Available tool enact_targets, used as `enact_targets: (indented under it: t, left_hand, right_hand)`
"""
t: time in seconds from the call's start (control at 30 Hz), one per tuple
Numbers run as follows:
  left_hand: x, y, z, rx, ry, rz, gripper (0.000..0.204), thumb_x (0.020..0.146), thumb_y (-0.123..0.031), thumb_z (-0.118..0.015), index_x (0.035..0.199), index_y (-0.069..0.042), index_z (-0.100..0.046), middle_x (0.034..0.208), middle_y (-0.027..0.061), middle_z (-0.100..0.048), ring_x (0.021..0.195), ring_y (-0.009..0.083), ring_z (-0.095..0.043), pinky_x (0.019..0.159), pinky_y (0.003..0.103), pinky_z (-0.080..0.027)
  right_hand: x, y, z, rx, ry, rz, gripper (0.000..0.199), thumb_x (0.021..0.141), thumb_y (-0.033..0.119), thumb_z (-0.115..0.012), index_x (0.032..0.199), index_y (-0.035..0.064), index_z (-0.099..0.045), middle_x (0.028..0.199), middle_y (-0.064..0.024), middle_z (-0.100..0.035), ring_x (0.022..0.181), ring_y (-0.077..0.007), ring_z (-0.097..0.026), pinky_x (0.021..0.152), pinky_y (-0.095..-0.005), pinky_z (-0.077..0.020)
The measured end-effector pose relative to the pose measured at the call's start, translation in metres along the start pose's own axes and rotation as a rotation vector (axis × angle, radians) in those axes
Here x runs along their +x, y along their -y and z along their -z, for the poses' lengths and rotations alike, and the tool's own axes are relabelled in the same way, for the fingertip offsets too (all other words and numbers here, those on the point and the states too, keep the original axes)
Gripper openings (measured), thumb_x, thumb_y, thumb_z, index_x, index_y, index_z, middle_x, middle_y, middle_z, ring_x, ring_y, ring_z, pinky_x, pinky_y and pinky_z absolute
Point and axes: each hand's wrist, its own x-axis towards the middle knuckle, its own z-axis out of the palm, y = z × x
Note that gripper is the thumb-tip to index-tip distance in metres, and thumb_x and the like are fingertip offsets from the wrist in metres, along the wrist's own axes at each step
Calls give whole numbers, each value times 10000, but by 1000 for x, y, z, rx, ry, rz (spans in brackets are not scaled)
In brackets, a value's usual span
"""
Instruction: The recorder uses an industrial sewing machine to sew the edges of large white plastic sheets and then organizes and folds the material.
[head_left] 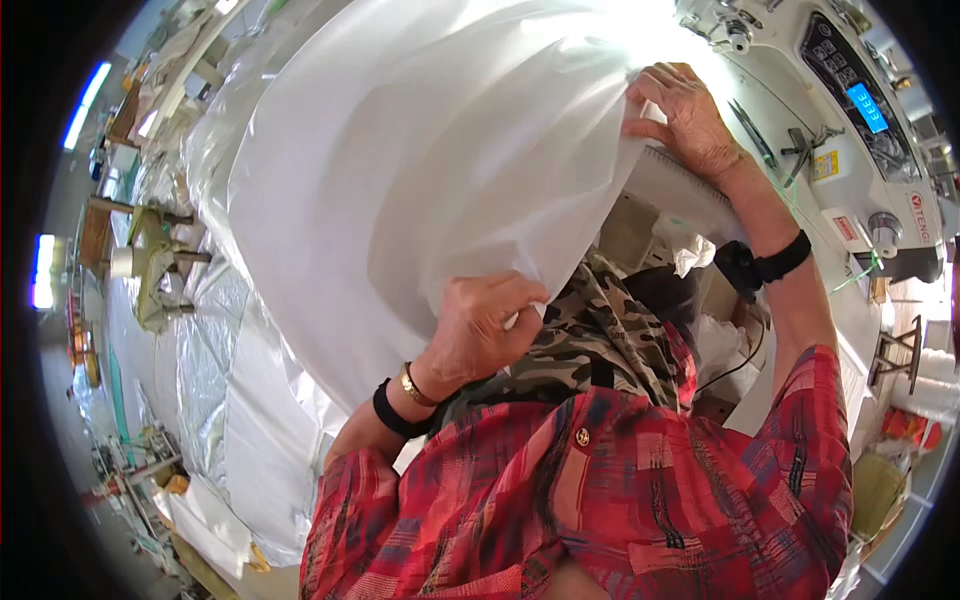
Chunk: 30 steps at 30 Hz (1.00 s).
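A large sheet of white fabric (420, 170) spreads over the upper middle of the view and hangs down to the left. My left hand (480, 325) is shut on its near edge, close to my body. Farther up, my right hand (685, 120) pinches the fabric's far edge, right beside the white sewing machine (850, 130). Both wrists wear a black band; the left also has a gold bracelet. My red plaid sleeves and a camouflage-patterned cloth (590, 320) fill the lower part.
The sewing machine has a control panel with a blue lit display (868, 108). More white and clear plastic-like sheeting (215, 380) is piled at the left. Tables and clutter (150, 250) stand along the far left. A spool stand (895, 360) is at right.
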Motion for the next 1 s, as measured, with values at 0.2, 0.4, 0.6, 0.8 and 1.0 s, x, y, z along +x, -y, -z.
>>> enact_targets:
  t: [0.2, 0.4, 0.6, 0.8, 1.0]
  left_hand:
    - [20, -3, -8, 200, 27, -286, 131, 669, 31, -598, 760, -54, -637, 632, 90, -565, 531, 266, -564, 474, 345, -432]
    - [50, -11, -4, 381, 96, -383, 112, 710, -54, -643, 726, -66, -532, 667, 75, -518, 580, 277, -579, 497, 391, -458]
    - [100, -17, -16, 423, 77, -487, 111, 712, -31, -606, 681, -57, -504, 647, 92, -494, 536, 311, -550, 470, 407, -425]
    - [153, -23, -31, 563, 78, -481, 119, 746, -57, -583, 668, -39, -495, 612, 116, -509, 527, 348, -550, 489, 430, -439]
    - [204, -18, -41, 563, 94, -535, 141, 768, -88, -549, 659, 1, -550, 653, 195, -597, 578, 383, -597, 565, 457, -480]
  right_hand:
    - [-15, 1, -11, -238, -18, -278, 555, 852, 576, -567, 1015, 48, -614, 951, -98, -638, 946, -263, -621, 853, -386, -466]
    - [-21, 2, -11, -216, 13, -379, 617, 878, 582, -543, 1127, 24, -630, 1000, -121, -663, 969, -270, -636, 849, -390, -467]
    - [-24, 1, -13, -258, -5, -418, 612, 912, 578, -505, 1120, 19, -641, 1000, -138, -668, 969, -286, -633, 873, -413, -446]
    - [-25, -1, -15, -225, -100, -366, 574, 923, 493, -544, 1202, -5, -615, 1027, -170, -669, 1003, -298, -618, 885, -421, -438]
    - [-31, -1, -11, -84, 28, -457, 454, 942, 335, -553, 1248, 2, -596, 1083, -177, -667, 1039, -316, -605, 924, -426, -421]
